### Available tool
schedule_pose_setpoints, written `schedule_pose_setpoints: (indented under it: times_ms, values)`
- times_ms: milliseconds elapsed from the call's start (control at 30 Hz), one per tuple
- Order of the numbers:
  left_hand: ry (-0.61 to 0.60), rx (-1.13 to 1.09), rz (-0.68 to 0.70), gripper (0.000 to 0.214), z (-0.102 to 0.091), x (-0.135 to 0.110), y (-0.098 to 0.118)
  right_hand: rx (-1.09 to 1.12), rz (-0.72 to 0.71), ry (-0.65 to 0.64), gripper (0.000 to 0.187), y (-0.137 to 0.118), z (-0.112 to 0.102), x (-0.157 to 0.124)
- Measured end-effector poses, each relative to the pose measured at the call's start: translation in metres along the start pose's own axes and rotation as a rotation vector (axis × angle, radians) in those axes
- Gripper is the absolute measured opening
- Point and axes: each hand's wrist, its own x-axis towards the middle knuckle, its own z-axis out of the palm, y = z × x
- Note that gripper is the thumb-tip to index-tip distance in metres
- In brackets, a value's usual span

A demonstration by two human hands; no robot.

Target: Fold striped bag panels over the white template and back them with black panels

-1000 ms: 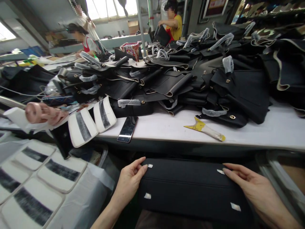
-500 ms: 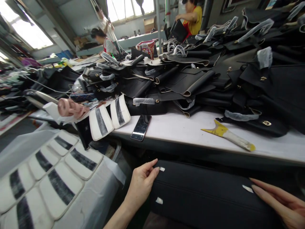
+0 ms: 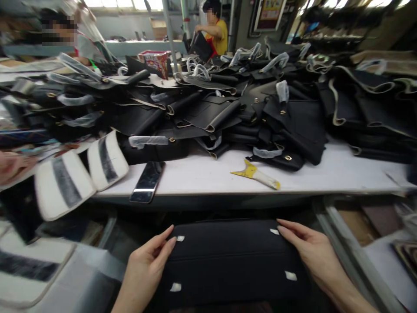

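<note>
A black bag panel [image 3: 228,261] with small white tabs at its corners lies below the table's front edge. My left hand [image 3: 146,265] grips its left end, thumb on top and fingers curled at the edge. On the right end, my right hand [image 3: 309,252] rests with fingers closed over the corner. A heap of black bag parts [image 3: 234,108] covers the table behind.
On the white table [image 3: 342,174] lie a phone [image 3: 147,181] and a yellow-handled scraper [image 3: 257,174]. White pads with dark stripes [image 3: 81,174] overhang at left. Two other people [image 3: 215,30] work at the far end by a patterned box [image 3: 155,61].
The view swung back to the right and is blurred at left. Both hands stay on the ends of the black panel, which now sits centred in front of me.
</note>
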Motion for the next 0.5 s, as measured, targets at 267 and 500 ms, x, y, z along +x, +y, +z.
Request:
schedule_pose_setpoints:
  times_ms: [267,500]
  values:
    - [0.063,0.100,-0.069,0.083,-0.001,0.000,0.018,0.018,-0.033,0.003,0.052,-0.008,0.002,-0.006]
    - [0.070,0.187,0.057,0.071,-0.002,0.004,0.008,-0.081,-0.071,0.001,0.055,-0.001,0.001,-0.003]
